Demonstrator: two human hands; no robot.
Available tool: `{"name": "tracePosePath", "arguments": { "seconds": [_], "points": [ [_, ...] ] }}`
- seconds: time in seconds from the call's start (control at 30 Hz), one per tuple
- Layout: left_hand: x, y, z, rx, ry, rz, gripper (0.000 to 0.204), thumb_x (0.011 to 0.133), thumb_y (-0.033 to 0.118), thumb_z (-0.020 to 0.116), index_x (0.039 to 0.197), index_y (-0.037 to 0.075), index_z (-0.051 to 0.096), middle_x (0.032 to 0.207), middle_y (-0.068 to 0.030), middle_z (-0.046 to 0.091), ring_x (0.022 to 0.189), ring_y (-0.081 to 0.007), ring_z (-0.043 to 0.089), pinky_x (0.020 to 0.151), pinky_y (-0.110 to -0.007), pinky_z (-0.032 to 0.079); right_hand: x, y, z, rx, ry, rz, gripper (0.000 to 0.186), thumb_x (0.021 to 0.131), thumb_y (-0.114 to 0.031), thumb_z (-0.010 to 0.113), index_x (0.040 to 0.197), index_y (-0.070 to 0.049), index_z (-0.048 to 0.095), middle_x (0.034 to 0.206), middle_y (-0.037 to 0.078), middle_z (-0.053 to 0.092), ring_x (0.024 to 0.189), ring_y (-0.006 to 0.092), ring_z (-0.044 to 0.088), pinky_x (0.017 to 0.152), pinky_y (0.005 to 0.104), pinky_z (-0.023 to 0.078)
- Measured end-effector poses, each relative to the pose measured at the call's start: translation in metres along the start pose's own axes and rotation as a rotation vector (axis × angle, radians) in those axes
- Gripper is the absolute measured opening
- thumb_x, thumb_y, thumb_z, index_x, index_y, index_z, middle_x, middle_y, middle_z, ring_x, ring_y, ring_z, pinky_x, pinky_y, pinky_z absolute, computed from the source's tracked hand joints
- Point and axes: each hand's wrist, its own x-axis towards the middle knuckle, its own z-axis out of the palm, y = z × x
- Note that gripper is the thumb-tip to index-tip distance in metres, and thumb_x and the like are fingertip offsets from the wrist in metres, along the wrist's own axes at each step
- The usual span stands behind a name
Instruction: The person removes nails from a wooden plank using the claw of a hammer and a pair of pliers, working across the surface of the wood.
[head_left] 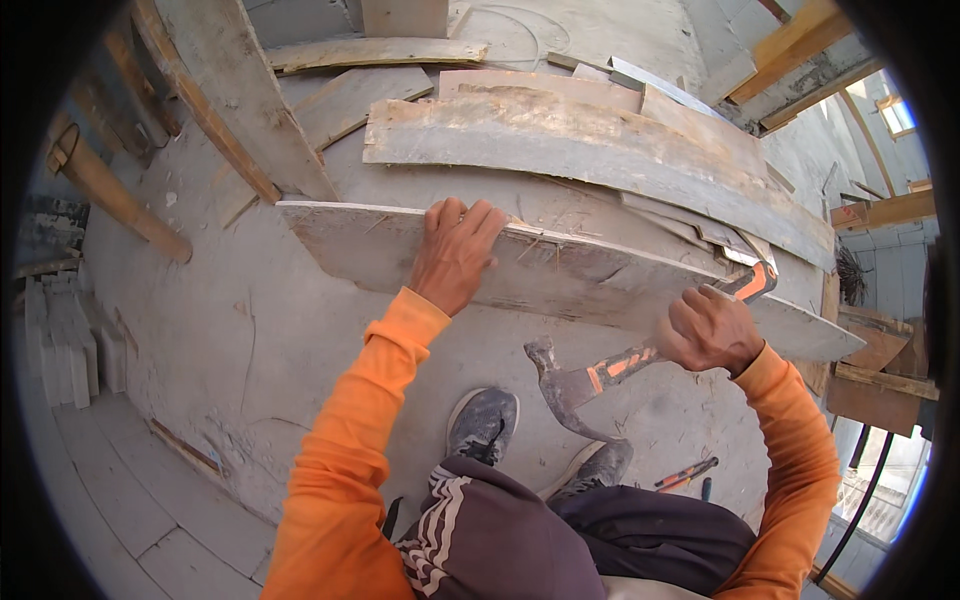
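My left hand [455, 250] is closed over the upper edge of a long, dusty board [580, 280], which stands on its edge across the floor in front of me. In my right hand [712, 328] is a claw hammer [575, 388], gripped by its orange and black handle. The hammer head points left and hangs on my side of the board, apart from it. An orange and black end, seemingly the butt of the handle, sticks out past my right hand above the board's edge. Splintered wood shows along the board's top, right of my left hand.
Behind the board lie stacked grey planks [590, 150]. A tall plank [250, 100] leans at the left, near a wooden post [120, 195]. By my right shoe [600, 465] lies an orange and black handled tool [687, 473]. Grey blocks [65, 335] stand far left.
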Motion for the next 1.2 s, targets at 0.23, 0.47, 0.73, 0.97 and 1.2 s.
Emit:
{"name": "tracePosePath", "arguments": {
  "seconds": [0.23, 0.47, 0.73, 0.97, 1.2],
  "points": [
    [-0.002, 0.001, 0.007, 0.039, -0.009, -0.009, 0.049, 0.074, 0.014, 0.083, 0.119, 0.011, 0.062, 0.108, -0.0046, 0.056, 0.103, -0.0278, 0.05, 0.101, -0.043, 0.035, -0.007, 0.014, 0.01, -0.062, 0.036, 0.106, 0.023, 0.08, -0.023, 0.073, 0.085, -0.012, 0.052, 0.066, 0.0, 0.039, 0.055, 0.0161, 0.049, 0.047, 0.0325, 0.044],
    [-0.003, 0.005, 0.007, 0.034, 0.004, -0.013, 0.049, 0.074, 0.014, 0.083, 0.118, 0.011, 0.062, 0.107, -0.0041, 0.056, 0.103, -0.0271, 0.05, 0.101, -0.043, 0.035, -0.013, 0.031, 0.016, -0.119, -0.018, 0.158, 0.023, 0.081, -0.025, 0.072, 0.087, -0.013, 0.053, 0.069, 0.002, 0.044, 0.058, 0.0189, 0.054, 0.048, 0.0357, 0.046],
    [-0.006, 0.003, 0.008, 0.039, 0.033, -0.006, 0.049, 0.073, 0.012, 0.083, 0.117, 0.011, 0.062, 0.106, -0.0038, 0.056, 0.103, -0.0273, 0.05, 0.101, -0.043, 0.036, -0.008, 0.029, 0.012, 0.05, -0.079, 0.133, 0.034, 0.087, -0.039, 0.07, 0.087, -0.011, 0.051, 0.068, 0.005, 0.045, 0.059, 0.0219, 0.057, 0.05, 0.0384, 0.047],
    [-0.005, 0.003, 0.006, 0.044, 0.05, 0.006, 0.049, 0.073, 0.011, 0.083, 0.116, 0.011, 0.062, 0.106, -0.0035, 0.056, 0.103, -0.027, 0.051, 0.101, -0.043, 0.037, -0.008, 0.036, 0.008, -0.071, -0.06, -0.007, 0.031, 0.085, -0.036, 0.071, 0.088, -0.012, 0.052, 0.07, 0.005, 0.046, 0.061, 0.021, 0.056, 0.052, 0.036, 0.048],
    [-0.004, 0.002, 0.009, 0.024, 0.059, -0.001, 0.05, 0.07, 0.007, 0.082, 0.115, 0.013, 0.061, 0.103, -0.0019, 0.054, 0.103, -0.025, 0.051, 0.104, -0.042, 0.037, 0.004, 0.04, 0.004, -0.122, -0.021, -0.022, 0.024, 0.083, -0.027, 0.072, 0.085, -0.013, 0.052, 0.067, 0.001, 0.042, 0.057, 0.0179, 0.053, 0.049, 0.0345, 0.046]
  ]
}}
